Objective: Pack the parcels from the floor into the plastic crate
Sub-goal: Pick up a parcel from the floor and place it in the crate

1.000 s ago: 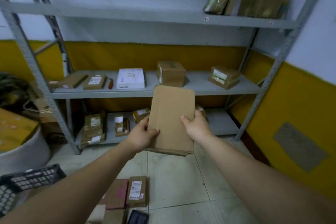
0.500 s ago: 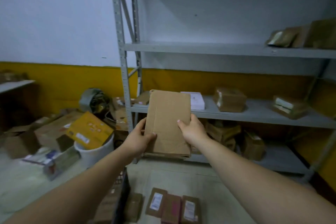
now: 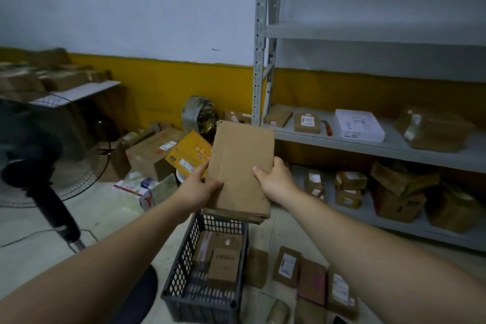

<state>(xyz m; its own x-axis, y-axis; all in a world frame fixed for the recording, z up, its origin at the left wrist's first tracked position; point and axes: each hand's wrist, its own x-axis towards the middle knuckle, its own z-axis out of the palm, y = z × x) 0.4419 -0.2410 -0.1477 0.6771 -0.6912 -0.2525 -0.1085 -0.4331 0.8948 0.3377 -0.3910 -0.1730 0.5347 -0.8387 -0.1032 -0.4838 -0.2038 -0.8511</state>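
I hold a flat brown cardboard parcel out in front of me with both hands. My left hand grips its left edge, thumb on top. My right hand grips its right edge. The parcel hangs above the far end of a dark plastic crate on the floor, which holds a few brown parcels. Several more parcels lie on the floor just right of the crate.
A grey metal shelf rack with boxes stands at the right. A black pedestal fan stands at the left. Boxes and a yellow package pile up against the yellow wall behind the crate.
My view has swung left and down. The crate has come into view under the parcel, and the shelf rack has slid to the right. Both hands keep the same hold.
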